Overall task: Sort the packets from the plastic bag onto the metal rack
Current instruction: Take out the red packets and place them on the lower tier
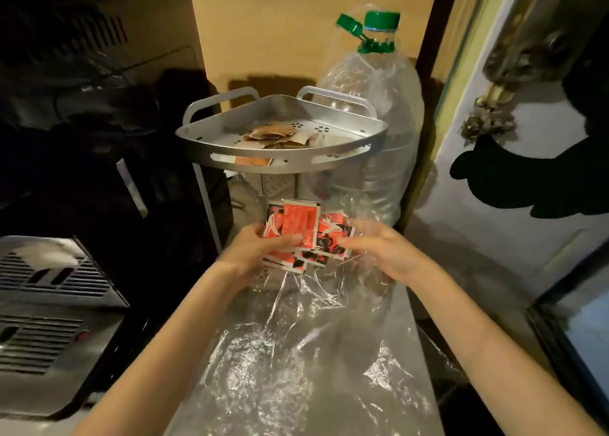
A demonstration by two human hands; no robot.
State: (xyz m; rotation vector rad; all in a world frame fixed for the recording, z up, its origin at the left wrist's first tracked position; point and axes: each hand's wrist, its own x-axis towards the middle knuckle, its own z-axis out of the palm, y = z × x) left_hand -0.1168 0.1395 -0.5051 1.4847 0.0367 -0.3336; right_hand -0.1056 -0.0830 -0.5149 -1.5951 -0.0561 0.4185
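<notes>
My left hand (260, 249) grips a fanned stack of red, white and black packets (301, 228) just below the front of the metal rack (286, 163). My right hand (382, 254) touches the right edge of the same stack, its fingers wrapped in the clear plastic bag (296, 353), which drapes down toward me. On the rack's top tray lie several brown and beige packets (276, 135). One orange packet (252, 161) shows through a slot in the tray's front rim.
A large clear water bottle with a green cap (379, 106) stands right behind the rack. Dark appliances with vent grilles (49, 297) fill the left side. A white door with a metal latch (494, 106) is on the right.
</notes>
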